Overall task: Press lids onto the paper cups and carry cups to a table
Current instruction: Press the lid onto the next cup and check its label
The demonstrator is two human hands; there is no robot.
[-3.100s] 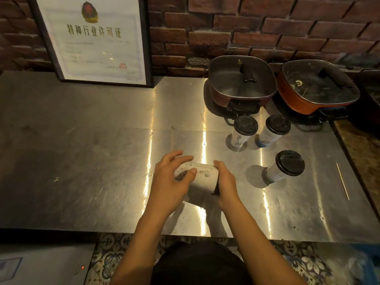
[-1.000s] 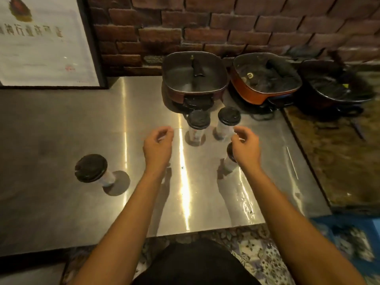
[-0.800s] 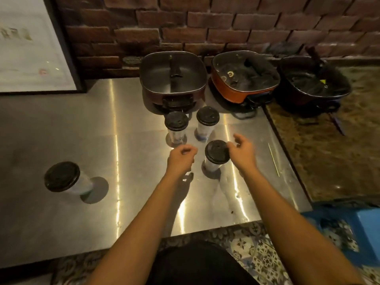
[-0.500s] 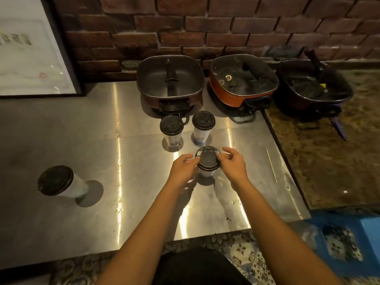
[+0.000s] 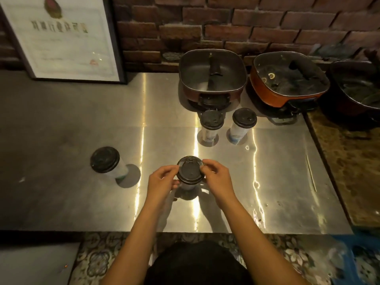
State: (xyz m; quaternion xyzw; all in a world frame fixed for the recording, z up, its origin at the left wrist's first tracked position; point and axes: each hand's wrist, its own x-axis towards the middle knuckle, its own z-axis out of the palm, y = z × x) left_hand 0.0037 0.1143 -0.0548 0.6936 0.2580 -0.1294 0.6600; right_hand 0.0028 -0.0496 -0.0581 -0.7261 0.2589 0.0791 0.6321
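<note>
On a steel counter (image 5: pixel 61 130), a lidded cup (image 5: pixel 107 164) stands left. Near the front edge, the left hand (image 5: pixel 162 183) and right hand (image 5: pixel 216 177) pinch the black lid (image 5: pixel 190 170) with their fingers; uneven pressure could tip or buckle the paper cup (image 5: pixel 186 187), mostly hidden beneath. Two lidded cups (image 5: pixel 227 124) stand behind.

A restaurant's back service counter — a stainless-steel worktop (image 5: pixel 61 140) set against a bare brick wall (image 5: pixel 246 23), with a framed, stamped certificate in Chinese characters (image 5: pixel 61 38) leaning at its far left corner. Along the far edge stand lidded electric hot pots (image 5: pixel 212 77) — one dark, one orange (image 5: pixel 287 83) — and lidded paper takeaway cups (image 5: pixel 243 124) wait near them above a patterned tile floor (image 5: pixel 98 258).
</note>
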